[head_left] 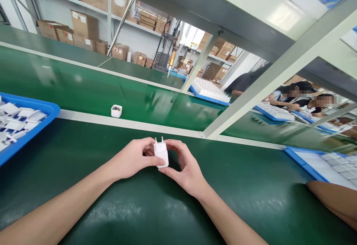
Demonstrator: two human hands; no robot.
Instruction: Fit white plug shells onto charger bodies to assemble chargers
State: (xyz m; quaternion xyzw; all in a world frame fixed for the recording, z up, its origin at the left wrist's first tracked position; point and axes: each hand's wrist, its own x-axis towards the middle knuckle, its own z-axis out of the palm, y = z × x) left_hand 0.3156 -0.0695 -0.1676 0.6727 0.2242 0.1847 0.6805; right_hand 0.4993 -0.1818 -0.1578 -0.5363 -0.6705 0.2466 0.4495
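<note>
Both hands [158, 161] together, clamped on white plastic charger with two metal pins [161, 155], pins up, held over dark green desk [251, 204] near front. Shallow blue tray of white charger bodies [47, 116] at desk's left edge. Second blue tray [304, 163] at right edge, co-worker's bare forearm [331, 200] just below. Small white square box [116, 111] farther on, beyond pale divider strip [134, 123].

Left hand [130, 158] and right hand [187, 167] hold a white two-pin charger [161, 155].
</note>
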